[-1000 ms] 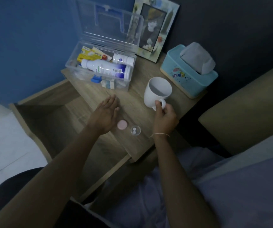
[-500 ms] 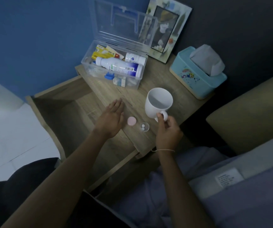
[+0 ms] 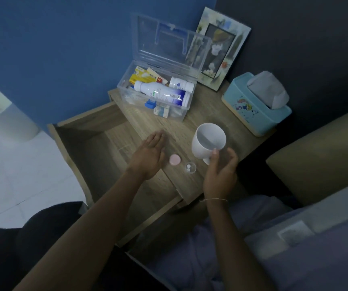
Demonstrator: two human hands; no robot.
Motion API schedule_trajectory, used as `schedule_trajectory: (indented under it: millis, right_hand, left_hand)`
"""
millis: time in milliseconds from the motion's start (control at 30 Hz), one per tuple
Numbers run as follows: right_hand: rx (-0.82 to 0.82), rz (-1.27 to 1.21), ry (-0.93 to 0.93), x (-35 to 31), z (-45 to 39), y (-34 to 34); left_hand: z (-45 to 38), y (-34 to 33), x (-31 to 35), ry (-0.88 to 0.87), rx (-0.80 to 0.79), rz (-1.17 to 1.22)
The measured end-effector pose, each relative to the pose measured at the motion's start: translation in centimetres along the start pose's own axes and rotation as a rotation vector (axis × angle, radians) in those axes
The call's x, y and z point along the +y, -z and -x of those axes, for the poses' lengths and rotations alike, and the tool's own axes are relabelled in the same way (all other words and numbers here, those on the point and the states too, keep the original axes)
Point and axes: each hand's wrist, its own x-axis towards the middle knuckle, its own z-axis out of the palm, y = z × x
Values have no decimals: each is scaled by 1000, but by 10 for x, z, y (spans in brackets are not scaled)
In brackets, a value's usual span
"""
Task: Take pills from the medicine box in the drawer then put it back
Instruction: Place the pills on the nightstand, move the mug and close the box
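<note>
Sitting by the nightstand [image 3: 208, 114], the person had the right hand [image 3: 220, 174] at the handle of a white mug [image 3: 207, 141], fingers loosely curled rather than clamped, while the left hand [image 3: 148, 156] lay flat and open near the front edge beside a pink cap [image 3: 174, 160] and a small clear cup [image 3: 190, 167] holding two white pills [image 3: 188, 167]. The medicine box [image 3: 158, 97] stood open at the back-left corner, the drawer [image 3: 89, 148] pulled out. I'd close the fingers fully round the handle before lifting, keeping clear of the cup.
</note>
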Motion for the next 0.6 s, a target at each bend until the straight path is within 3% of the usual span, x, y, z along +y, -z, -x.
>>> schedule_trajectory:
  millis: [67,333,600]
  right_hand:
    - [1,-1,81,-16,-8,0]
    - [-272,107,565,-136,-100,-69]
    - [-381,480,705,-159,-180,-132]
  left_hand:
    - [1,10,1,-33,91,-21]
    - [-49,115,-14,-157,456,-117]
    - [-137,194,-35,-115,422,-250]
